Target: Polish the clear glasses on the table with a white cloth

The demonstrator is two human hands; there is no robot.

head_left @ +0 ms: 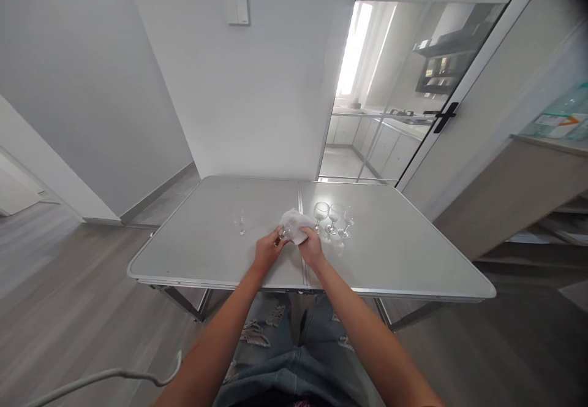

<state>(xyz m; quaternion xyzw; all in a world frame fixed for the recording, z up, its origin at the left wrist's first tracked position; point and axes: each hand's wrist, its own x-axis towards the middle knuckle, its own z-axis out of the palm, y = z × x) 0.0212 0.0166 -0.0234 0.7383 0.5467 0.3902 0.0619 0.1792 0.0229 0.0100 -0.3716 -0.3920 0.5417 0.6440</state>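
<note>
Over the middle of the table, my left hand (267, 251) is closed on a clear wine glass (283, 233), tilted on its side and partly covered. My right hand (312, 246) pinches a bunched white cloth (294, 217) that wraps around the glass. Just right of the cloth, three clear stemmed glasses stand upright close together: a left one (321, 210), a middle one (331, 218) and a right one (346, 223). Another small clear glass (241, 222), faint against the tabletop, is to the left of my hands.
The grey folding table (395, 260) has a metal rim and a seam down its middle. Behind it are a white wall with a switch (237, 6) and a glass door (362, 88). Plastic bottles (563, 116) sit on a shelf at right. A white cable (110, 373) shows at lower left.
</note>
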